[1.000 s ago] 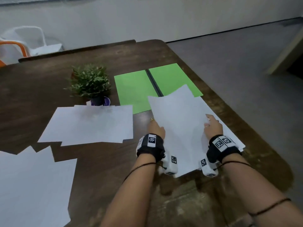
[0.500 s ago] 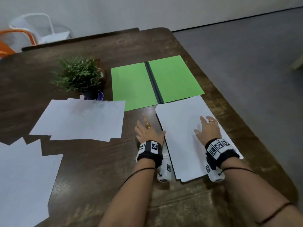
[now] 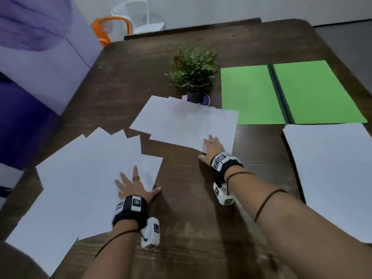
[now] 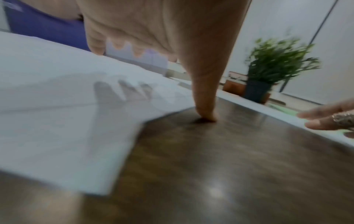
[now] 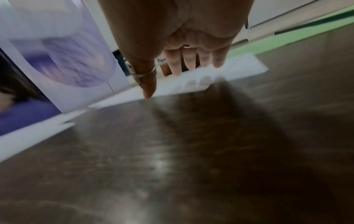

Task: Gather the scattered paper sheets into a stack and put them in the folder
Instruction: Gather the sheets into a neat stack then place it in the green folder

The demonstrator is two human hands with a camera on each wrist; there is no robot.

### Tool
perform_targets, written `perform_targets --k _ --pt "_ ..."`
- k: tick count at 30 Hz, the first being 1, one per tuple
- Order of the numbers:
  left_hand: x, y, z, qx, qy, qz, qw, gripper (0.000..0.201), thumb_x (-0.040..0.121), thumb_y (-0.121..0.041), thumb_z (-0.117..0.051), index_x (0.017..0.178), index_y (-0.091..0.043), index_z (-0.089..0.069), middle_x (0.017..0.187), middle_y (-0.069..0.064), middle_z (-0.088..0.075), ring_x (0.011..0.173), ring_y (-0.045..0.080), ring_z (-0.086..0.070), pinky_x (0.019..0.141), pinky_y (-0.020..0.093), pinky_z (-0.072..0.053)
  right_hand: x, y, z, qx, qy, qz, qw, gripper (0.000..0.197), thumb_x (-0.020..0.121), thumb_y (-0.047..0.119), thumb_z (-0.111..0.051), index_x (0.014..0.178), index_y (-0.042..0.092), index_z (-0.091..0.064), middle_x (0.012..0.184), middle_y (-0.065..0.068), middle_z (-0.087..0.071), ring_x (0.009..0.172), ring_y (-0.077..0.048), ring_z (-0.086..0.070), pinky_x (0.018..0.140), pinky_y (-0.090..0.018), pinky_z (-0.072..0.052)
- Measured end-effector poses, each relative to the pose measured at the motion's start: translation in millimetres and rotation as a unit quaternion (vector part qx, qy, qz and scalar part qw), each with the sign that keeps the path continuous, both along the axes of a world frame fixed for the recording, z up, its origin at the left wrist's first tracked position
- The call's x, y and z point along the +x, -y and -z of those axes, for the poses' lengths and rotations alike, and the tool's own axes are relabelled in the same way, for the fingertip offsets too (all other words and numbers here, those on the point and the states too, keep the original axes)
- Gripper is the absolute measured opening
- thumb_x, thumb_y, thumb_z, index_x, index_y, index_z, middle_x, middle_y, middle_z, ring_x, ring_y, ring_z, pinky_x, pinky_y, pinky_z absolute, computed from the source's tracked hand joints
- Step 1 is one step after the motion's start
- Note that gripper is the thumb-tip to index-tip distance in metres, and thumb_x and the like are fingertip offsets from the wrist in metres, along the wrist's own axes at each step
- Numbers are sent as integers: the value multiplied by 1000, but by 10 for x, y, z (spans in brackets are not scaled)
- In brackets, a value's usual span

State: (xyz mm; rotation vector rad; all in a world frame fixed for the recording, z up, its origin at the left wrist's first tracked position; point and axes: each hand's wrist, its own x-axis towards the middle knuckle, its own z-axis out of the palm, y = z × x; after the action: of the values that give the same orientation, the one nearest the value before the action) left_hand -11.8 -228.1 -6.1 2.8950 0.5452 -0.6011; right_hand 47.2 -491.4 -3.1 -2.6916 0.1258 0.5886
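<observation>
Head view: dark wooden table (image 3: 201,228), grey floor (image 3: 346,37), white wall (image 3: 221,9).

A small potted plant (image 3: 194,74) stands on the dark wooden bench (image 3: 201,228). Beyond the far edge sit a white chair (image 3: 136,15) and an orange chair (image 3: 109,27); a purple panel (image 3: 40,47) rises at the left.

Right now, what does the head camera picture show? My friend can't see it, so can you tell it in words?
Two hands lie flat on loose white paper on a dark wooden table: the left hand on a fanned pile, the right hand on sheets beside a small potted plant. An open green folder lies farther right, with a neat paper stack in front of it.
</observation>
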Motion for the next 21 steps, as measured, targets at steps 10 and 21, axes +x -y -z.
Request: perform_targets --k 10,21 --pt "11 -568 158 -58 -103 63 991 108 61 -91 -38 142 -47 18 152 0 30 141 32 21 107 66 -3 -301 -1110 -14 -145 -34 -45 988 48 96 47 -31 130 17 -48 138 -8 -46 123 -26 -45 109 -49 -19" --pt "172 -725 263 -72 -208 108 970 115 61 -91 -40 132 -43 37 139 6 50 132 44 35 109 67 -8 819 -537 -383 -162 -86 147 972 114 47 50 -87 135 4 -31 133 -15 -42 124 -34 -45 98 -44 -45"
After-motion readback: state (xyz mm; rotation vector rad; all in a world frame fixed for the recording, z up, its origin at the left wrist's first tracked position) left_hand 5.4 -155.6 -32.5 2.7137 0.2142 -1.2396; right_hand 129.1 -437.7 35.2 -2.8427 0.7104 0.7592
